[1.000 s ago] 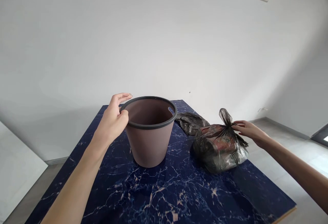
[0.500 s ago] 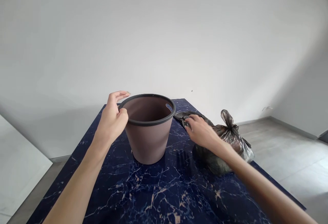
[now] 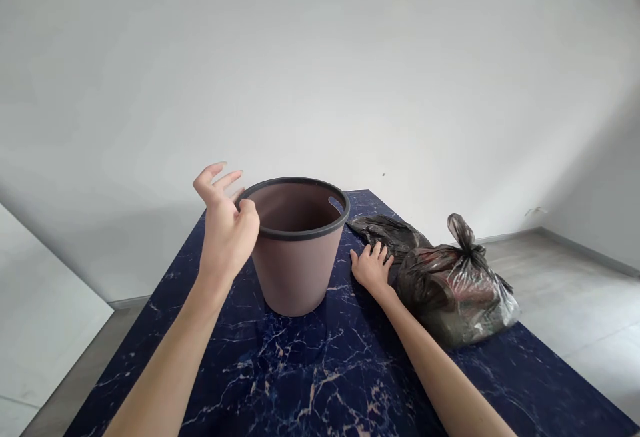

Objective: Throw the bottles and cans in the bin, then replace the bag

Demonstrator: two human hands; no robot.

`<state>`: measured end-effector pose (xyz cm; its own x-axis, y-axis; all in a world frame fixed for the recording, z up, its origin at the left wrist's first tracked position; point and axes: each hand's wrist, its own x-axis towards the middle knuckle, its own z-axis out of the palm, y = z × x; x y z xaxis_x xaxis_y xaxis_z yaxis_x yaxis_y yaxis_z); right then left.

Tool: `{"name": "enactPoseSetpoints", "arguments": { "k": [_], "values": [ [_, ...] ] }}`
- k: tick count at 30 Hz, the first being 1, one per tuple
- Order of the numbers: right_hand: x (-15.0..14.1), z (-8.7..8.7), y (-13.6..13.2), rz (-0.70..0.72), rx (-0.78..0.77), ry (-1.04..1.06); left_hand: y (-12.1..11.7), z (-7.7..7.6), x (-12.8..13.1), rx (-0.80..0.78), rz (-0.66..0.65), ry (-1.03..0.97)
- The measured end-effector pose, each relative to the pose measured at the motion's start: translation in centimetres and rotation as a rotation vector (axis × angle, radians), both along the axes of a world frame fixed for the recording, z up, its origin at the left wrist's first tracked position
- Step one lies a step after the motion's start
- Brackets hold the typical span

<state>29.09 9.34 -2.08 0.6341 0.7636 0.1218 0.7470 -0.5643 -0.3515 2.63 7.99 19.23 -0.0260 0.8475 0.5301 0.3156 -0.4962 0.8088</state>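
Note:
A brown trash bin (image 3: 296,270) with a dark rim and a cut-out handle hole stands upright on the table. At the rim's left side is my left hand (image 3: 227,227), its fingers spread and raised and its thumb against the rim. My right hand (image 3: 373,267) lies palm down with fingers apart, touching or just above the near edge of a flattened black plastic bag (image 3: 390,231). To the right of that hand sits a knotted black trash bag (image 3: 460,297), filled with things that show only dimly through the film.
The dark blue marble-patterned table (image 3: 300,383) narrows toward a white wall (image 3: 320,77) behind it. Grey floor (image 3: 575,290) shows beyond the table's right edge. A white panel (image 3: 45,317) stands at the left.
My right hand has drawn back toward me from the flattened bag and spread its fingers. My left hand's fingers have lifted and parted at the rim. The view has shifted slightly left.

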Motion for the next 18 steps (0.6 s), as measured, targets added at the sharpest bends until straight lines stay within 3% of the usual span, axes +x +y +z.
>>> {"name": "enactPoseSetpoints", "arguments": {
  "k": [4,8,12,18],
  "values": [
    [0.3,-0.5,0.8,-0.034,0.121,0.049,-0.9,0.8,0.5,0.157,0.052,0.023],
    [0.9,0.9,1.7,-0.044,0.281,0.150,-1.8,1.4,0.4,0.279,0.093,0.067],
    [1.7,4.0,2.6,-0.003,0.467,0.290,-2.5,2.0,0.3,0.316,0.093,0.048],
    [2.2,10.4,2.1,0.158,0.758,0.483,-3.1,2.3,0.5,0.382,0.064,0.004]
  ]
}}
